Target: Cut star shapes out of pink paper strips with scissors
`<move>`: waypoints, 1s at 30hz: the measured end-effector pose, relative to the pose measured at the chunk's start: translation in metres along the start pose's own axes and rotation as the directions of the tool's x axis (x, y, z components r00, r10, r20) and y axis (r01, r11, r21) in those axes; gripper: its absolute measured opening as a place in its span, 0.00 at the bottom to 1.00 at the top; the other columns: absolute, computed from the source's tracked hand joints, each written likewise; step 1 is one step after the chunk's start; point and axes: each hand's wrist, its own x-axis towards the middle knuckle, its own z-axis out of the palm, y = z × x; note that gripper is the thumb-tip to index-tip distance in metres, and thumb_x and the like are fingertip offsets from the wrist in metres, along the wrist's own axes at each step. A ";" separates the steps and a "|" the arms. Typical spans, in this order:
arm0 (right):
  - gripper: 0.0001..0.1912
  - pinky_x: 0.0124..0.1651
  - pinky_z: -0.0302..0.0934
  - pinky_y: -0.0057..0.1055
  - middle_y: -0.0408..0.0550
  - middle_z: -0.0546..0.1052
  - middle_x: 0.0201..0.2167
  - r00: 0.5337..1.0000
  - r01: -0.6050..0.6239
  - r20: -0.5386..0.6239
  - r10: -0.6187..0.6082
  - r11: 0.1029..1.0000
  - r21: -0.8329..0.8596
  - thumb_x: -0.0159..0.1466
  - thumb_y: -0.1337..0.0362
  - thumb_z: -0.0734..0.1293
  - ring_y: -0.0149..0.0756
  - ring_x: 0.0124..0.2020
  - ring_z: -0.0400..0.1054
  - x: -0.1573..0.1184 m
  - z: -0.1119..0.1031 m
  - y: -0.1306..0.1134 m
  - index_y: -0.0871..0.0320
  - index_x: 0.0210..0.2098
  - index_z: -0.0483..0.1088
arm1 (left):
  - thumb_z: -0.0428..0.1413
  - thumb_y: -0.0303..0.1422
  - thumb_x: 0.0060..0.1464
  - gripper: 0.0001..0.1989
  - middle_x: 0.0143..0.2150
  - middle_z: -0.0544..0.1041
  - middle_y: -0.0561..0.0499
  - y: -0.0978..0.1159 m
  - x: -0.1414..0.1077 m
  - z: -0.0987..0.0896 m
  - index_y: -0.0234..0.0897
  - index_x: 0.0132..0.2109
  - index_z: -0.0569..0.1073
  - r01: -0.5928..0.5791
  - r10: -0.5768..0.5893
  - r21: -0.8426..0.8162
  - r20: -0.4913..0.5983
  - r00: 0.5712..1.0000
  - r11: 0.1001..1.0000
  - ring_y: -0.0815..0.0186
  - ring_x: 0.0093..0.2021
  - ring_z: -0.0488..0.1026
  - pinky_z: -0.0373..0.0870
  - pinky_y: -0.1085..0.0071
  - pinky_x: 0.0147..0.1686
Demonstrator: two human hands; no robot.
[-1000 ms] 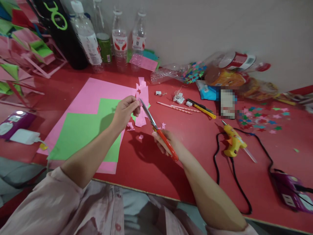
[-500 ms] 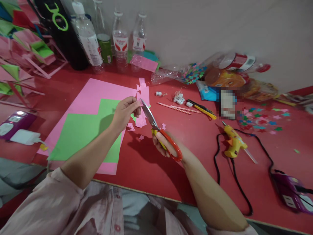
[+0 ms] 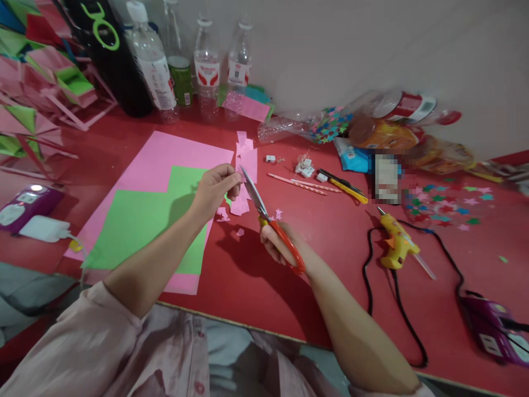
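Note:
My left hand (image 3: 217, 190) is closed in a pinch, with a small pink paper piece mostly hidden by the fingertips. In my right hand (image 3: 273, 243) are scissors (image 3: 255, 196) with red and yellow handles, their blades pointing up and left to the left fingertips. Beyond the fingertips lie cut pink paper scraps (image 3: 248, 160), and smaller bits are scattered below them. A pink paper star (image 3: 278, 214) rests just right of the blades. Under my left forearm, a green sheet (image 3: 144, 220) overlaps a larger pink sheet (image 3: 142, 160).
Plastic bottles (image 3: 206, 71) and a black flask (image 3: 119, 66) stand at the back left, beside folded paper models (image 3: 74, 82). To the right are a yellow glue gun (image 3: 397, 240) with its cord, paper stars (image 3: 446, 204), a yellow cutter (image 3: 351, 190) and striped straws (image 3: 297, 183).
The scissors have turned slightly in my right hand, their handles now seen more edge-on. My left hand keeps its pinch in nearly the same place. The whole view has shifted slightly.

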 end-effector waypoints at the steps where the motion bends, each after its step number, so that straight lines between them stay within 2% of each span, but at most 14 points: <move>1: 0.25 0.13 0.48 0.22 0.35 0.61 0.09 1.000 0.004 -0.003 -0.004 1.000 -0.004 0.60 0.39 0.58 0.24 0.09 0.52 0.000 0.001 0.000 0.56 0.25 0.59 | 0.55 0.28 0.49 0.08 0.15 0.68 0.57 0.000 0.000 0.000 0.36 0.24 0.66 0.004 -0.004 -0.002 -0.002 1.000 1.000 0.77 0.16 0.63 0.61 0.79 0.18; 11: 0.29 0.13 0.47 0.22 0.35 0.60 0.09 0.999 0.040 -0.005 -0.040 0.999 0.006 0.58 0.35 0.57 0.23 0.09 0.52 -0.003 0.001 0.000 0.55 0.24 0.56 | 0.54 0.28 0.49 0.07 0.15 0.68 0.57 0.000 0.000 0.000 0.36 0.24 0.67 0.006 -0.005 -0.036 0.009 1.000 0.999 0.77 0.16 0.63 0.60 0.79 0.18; 18: 0.27 0.13 0.47 0.22 0.35 0.60 0.09 0.999 0.040 -0.019 -0.040 0.999 -0.013 0.60 0.37 0.57 0.23 0.09 0.52 -0.003 0.001 0.000 0.55 0.23 0.56 | 0.55 0.29 0.49 0.08 0.16 0.68 0.57 -0.001 -0.001 0.001 0.36 0.24 0.67 0.009 -0.009 -0.040 0.002 1.000 0.999 0.77 0.16 0.63 0.60 0.79 0.19; 30: 0.22 0.14 0.48 0.21 0.35 0.61 0.10 0.998 0.043 -0.042 -0.042 0.999 0.014 0.61 0.43 0.59 0.23 0.09 0.52 -0.001 0.003 -0.001 0.56 0.26 0.59 | 0.56 0.33 0.50 0.09 0.19 0.73 0.55 -0.004 -0.001 0.001 0.36 0.25 0.67 0.003 0.002 -0.081 0.066 0.998 0.997 0.76 0.18 0.68 0.64 0.77 0.21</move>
